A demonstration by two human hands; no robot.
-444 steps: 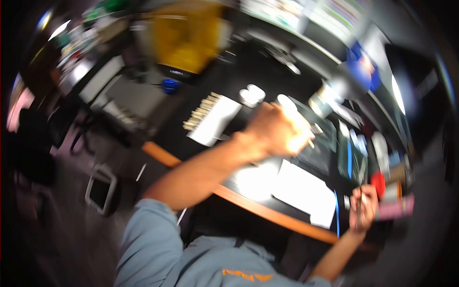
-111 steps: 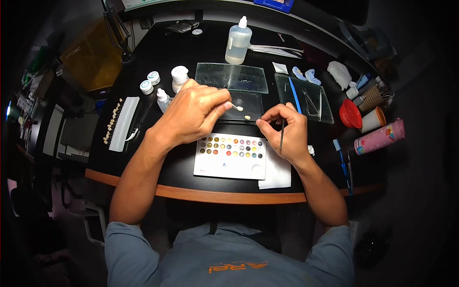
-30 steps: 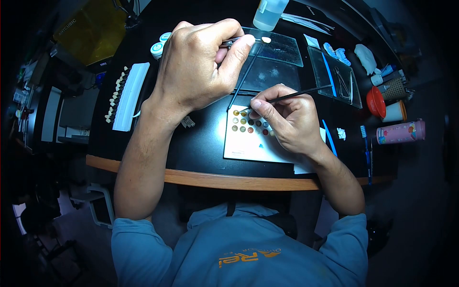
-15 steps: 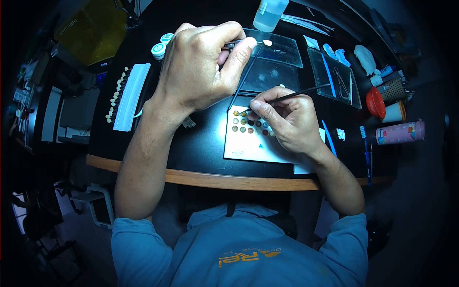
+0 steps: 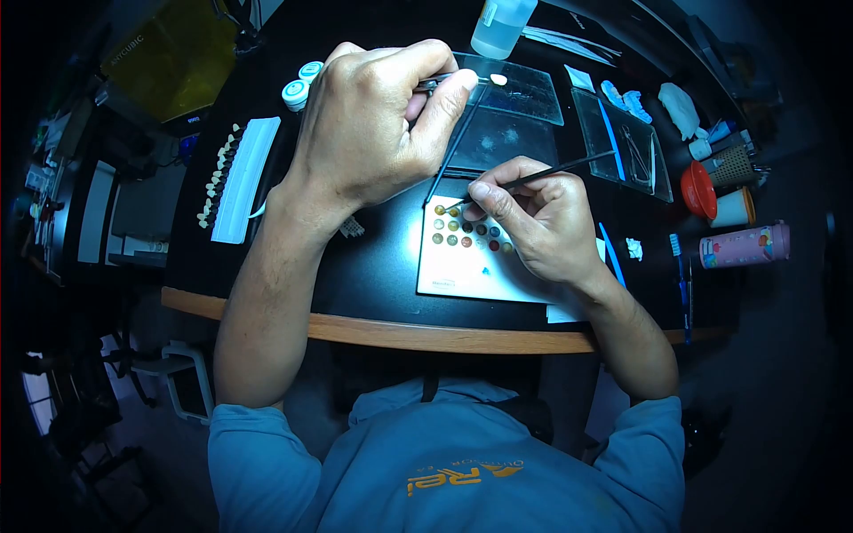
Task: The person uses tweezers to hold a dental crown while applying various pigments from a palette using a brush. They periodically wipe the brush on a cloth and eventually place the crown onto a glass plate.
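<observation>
Raised over the back of the table, my left hand is closed on metal tweezers, mostly hidden by the fingers. At their far end is a small whitish tooth crown. My right hand pinches a thin black brush whose tip points down at the upper left wells of a white palette. Rows of round amber, brown, grey and reddish color spots fill the palette's upper part; this hand covers its right side. A dark glass slab lies beneath the crown.
A tooth shade guide and two small jars are at left. A clear bottle stands at the back. Rightward are a tool tray, a red bowl, a pink bottle and a blue toothbrush.
My right hand and the brush have shifted very slightly, the brush tip still over the palette's upper left wells. My left hand, with the crown held out, stays practically still.
</observation>
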